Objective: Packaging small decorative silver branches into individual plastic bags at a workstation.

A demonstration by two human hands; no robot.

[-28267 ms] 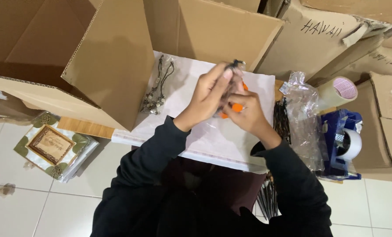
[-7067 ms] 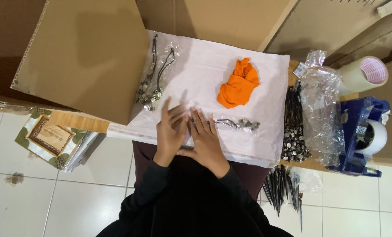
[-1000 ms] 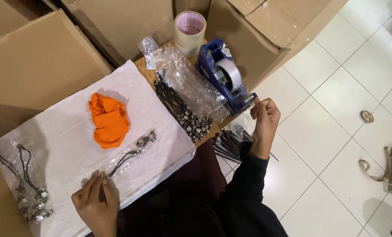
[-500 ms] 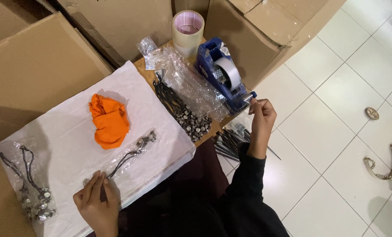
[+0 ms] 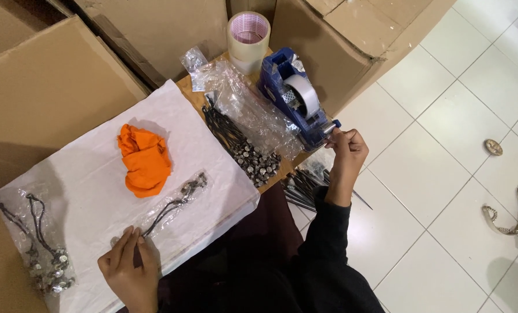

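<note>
My right hand point(image 5: 345, 152) pinches the end of the tape at the front of a blue tape dispenser point(image 5: 296, 98) on the board's right edge. My left hand point(image 5: 130, 272) presses down the end of a clear plastic bag holding a dark necklace point(image 5: 175, 203), which lies on a white sheet point(image 5: 96, 174). An orange cloth point(image 5: 145, 159) sits bunched on the sheet above that bag. Several more bagged necklaces point(image 5: 38, 249) lie at the sheet's left end.
A heap of dark necklaces point(image 5: 241, 148) and crumpled clear bags point(image 5: 247, 104) lies between sheet and dispenser. A roll of clear tape point(image 5: 248, 33) stands behind. Cardboard boxes point(image 5: 56, 81) ring the far side. White floor tiles with a small bag point(image 5: 517, 217) lie right.
My right hand has stayed at the dispenser's front, gripping the tape end there. My left hand has kept holding the bagged necklace down. The view shifted slightly.
</note>
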